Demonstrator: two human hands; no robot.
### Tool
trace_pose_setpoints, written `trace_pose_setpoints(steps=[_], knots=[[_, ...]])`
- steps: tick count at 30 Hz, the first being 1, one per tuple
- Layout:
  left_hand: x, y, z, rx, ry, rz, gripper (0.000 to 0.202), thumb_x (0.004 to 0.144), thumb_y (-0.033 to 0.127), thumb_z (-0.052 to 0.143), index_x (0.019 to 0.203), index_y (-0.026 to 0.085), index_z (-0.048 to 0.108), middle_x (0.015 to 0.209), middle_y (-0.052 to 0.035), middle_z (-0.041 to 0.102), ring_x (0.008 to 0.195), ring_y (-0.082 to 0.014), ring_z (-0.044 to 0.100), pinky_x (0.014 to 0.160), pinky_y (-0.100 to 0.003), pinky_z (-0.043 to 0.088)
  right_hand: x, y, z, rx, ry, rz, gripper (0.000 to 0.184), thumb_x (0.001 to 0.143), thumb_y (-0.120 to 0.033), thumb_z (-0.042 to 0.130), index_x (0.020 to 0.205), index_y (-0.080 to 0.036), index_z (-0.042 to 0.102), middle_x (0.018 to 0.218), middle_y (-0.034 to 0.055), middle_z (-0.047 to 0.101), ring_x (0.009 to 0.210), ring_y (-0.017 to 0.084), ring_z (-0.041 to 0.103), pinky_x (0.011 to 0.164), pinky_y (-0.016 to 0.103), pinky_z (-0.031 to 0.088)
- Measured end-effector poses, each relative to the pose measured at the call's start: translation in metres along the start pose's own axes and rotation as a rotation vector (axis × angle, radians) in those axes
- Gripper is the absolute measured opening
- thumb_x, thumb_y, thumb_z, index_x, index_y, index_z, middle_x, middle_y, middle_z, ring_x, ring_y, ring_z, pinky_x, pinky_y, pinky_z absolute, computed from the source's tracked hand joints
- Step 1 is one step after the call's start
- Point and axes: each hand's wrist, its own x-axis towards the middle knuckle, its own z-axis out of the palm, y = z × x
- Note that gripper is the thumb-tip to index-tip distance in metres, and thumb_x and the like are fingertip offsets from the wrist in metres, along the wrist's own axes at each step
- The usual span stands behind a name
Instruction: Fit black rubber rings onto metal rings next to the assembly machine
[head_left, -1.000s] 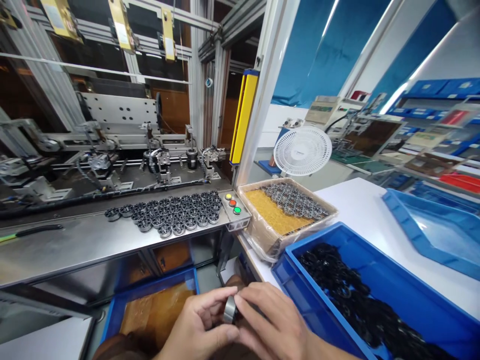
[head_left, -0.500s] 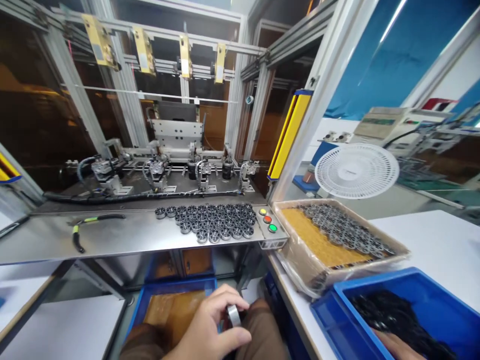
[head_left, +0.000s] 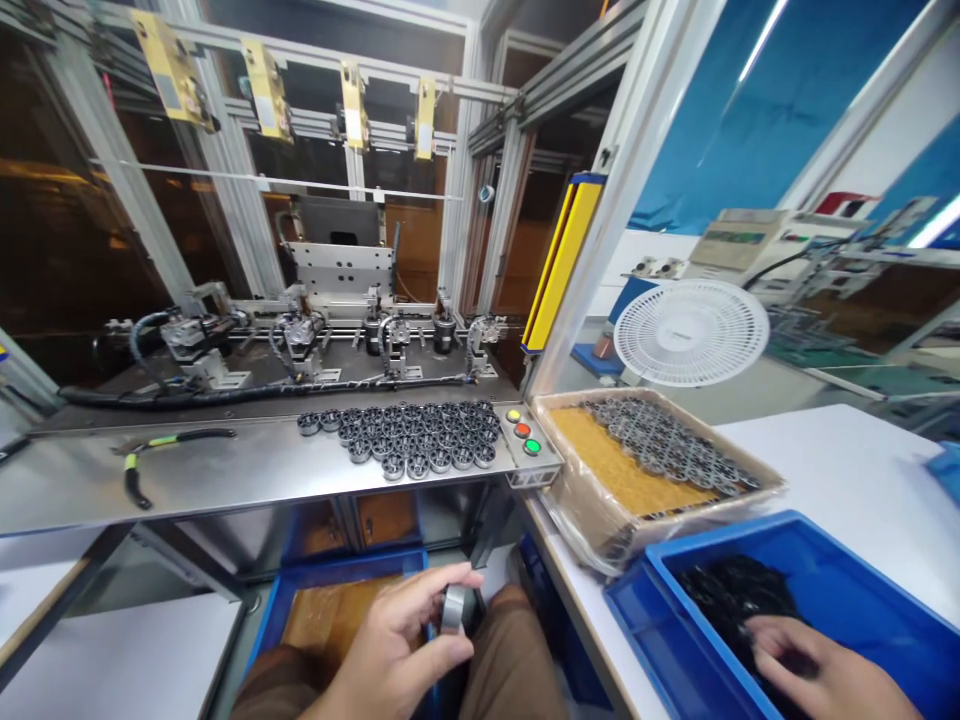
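Observation:
My left hand (head_left: pixel 394 640) is closed on a grey metal ring (head_left: pixel 453 608), gripped between thumb and fingers above my lap. At the right, my right hand (head_left: pixel 825 665) reaches into a blue bin (head_left: pixel 870 580) over a heap of glossy black parts (head_left: pixel 739 590). Its fingers are curled together at the heap; whatever is between them is too dark to make out. Several round black-and-silver parts (head_left: pixel 420 435) lie in rows on the metal ledge in front of me, resembling the ring in my left hand.
Left on the ledge lie black-and-green-handled pliers (head_left: pixel 139 465). A button box (head_left: pixel 532 460) stands at the ledge's right end, beside a plastic-lined carton (head_left: pixel 600 530) of grey parts. Behind the ledge are machine fixtures (head_left: pixel 300 345); a white fan (head_left: pixel 690 335) stands at the right.
My right hand has come further into view over the black parts, its fingers now visible and curled. My left hand still holds the ring, turned slightly. The whole view has shifted a little.

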Motion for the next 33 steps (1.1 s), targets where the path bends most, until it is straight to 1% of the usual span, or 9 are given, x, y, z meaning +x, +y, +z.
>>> trace_pose_setpoints(steps=[3, 6, 8, 10, 13, 16, 19, 22, 33], knots=[[-0.001, 0.002, -0.001, -0.081, 0.01, -0.048, 0.041, 0.081, 0.025, 0.07, 0.122, 0.022, 0.063, 0.123, -0.0098, 0.063, 0.096, -0.0161, 0.062, 0.087, -0.024, 0.048, 0.014, -0.01, -0.025, -0.005, -0.127, -0.019, 0.017, 0.07, -0.028, 0.059, 0.054, -0.021, 0.059, 0.086, 0.0074, 0.073, 0.075, 0.024, 0.071, 0.061, 0.028, 0.055], [-0.002, 0.005, -0.002, -0.1, 0.016, -0.094, 0.042, 0.08, 0.023, 0.071, 0.121, 0.021, 0.062, 0.122, -0.0096, 0.063, 0.095, -0.015, 0.063, 0.088, -0.024, 0.048, 0.019, -0.046, -0.041, -0.04, -0.024, -0.09, 0.017, 0.07, -0.032, 0.059, 0.058, -0.02, 0.059, 0.085, 0.009, 0.072, 0.073, 0.024, 0.071, 0.057, 0.028, 0.055], [-0.002, 0.007, 0.001, -0.143, 0.002, -0.109, 0.048, 0.077, 0.02, 0.074, 0.123, 0.022, 0.059, 0.119, -0.009, 0.064, 0.091, -0.014, 0.063, 0.086, -0.025, 0.049, 0.017, -0.088, -0.047, -0.036, 0.133, -0.199, 0.021, 0.072, -0.04, 0.06, 0.067, -0.019, 0.059, 0.093, 0.0107, 0.07, 0.079, 0.024, 0.07, 0.062, 0.03, 0.056], [0.0, 0.009, 0.008, -0.171, -0.026, -0.127, 0.05, 0.075, 0.018, 0.076, 0.122, 0.021, 0.06, 0.116, -0.0086, 0.066, 0.087, -0.0131, 0.064, 0.083, -0.024, 0.05, 0.011, -0.14, -0.049, 0.02, 0.249, -0.527, 0.009, 0.081, -0.027, 0.058, 0.077, -0.019, 0.058, 0.102, 0.011, 0.065, 0.09, 0.019, 0.066, 0.078, 0.03, 0.054], [0.003, 0.012, 0.022, -0.199, -0.035, -0.148, 0.045, 0.072, 0.016, 0.077, 0.115, 0.019, 0.066, 0.108, -0.0081, 0.069, 0.089, -0.0141, 0.064, 0.082, -0.022, 0.05, -0.003, -0.214, -0.039, 0.267, 0.14, -0.753, 0.013, 0.078, -0.004, 0.056, 0.082, -0.016, 0.056, 0.111, 0.0098, 0.061, 0.1, 0.013, 0.061, 0.085, 0.021, 0.052], [0.004, 0.011, 0.031, -0.325, -0.072, -0.141, 0.048, 0.07, 0.013, 0.078, 0.115, 0.022, 0.067, 0.111, -0.007, 0.069, 0.096, -0.0167, 0.065, 0.089, -0.025, 0.049, -0.016, -0.255, -0.018, 0.477, 0.127, -0.862, 0.021, 0.074, 0.003, 0.055, 0.087, -0.013, 0.056, 0.11, 0.0113, 0.061, 0.105, 0.015, 0.059, 0.089, 0.025, 0.052], [0.003, 0.008, 0.034, -0.399, -0.153, -0.112, 0.05, 0.07, 0.01, 0.078, 0.116, 0.023, 0.067, 0.115, -0.0069, 0.068, 0.108, -0.02, 0.063, 0.097, -0.03, 0.046, -0.023, -0.26, 0.001, 0.593, 0.105, -0.91, 0.026, 0.07, 0.008, 0.055, 0.089, -0.01, 0.054, 0.113, 0.0145, 0.06, 0.105, 0.018, 0.057, 0.088, 0.031, 0.052], [0.001, 0.008, 0.036, -0.415, -0.175, -0.091, 0.048, 0.07, 0.01, 0.078, 0.116, 0.021, 0.067, 0.111, -0.0073, 0.07, 0.104, -0.0189, 0.064, 0.093, -0.028, 0.047, -0.025, -0.251, 0.009, 0.627, 0.051, -0.933, 0.033, 0.07, 0.01, 0.054, 0.097, -0.009, 0.053, 0.119, 0.0159, 0.057, 0.109, 0.02, 0.054, 0.091, 0.035, 0.051], [0.002, 0.009, 0.04, -0.376, -0.107, 0.002, 0.049, 0.069, 0.001, 0.075, 0.113, 0.023, 0.068, 0.106, -0.0034, 0.072, 0.097, -0.0136, 0.067, 0.086, -0.018, 0.05, -0.021, -0.248, 0.005, 0.602, 0.011, -0.915, 0.048, 0.078, 0.006, 0.054, 0.125, -0.001, 0.047, 0.116, 0.0151, 0.055, 0.115, 0.017, 0.049, 0.1, 0.03, 0.045]])
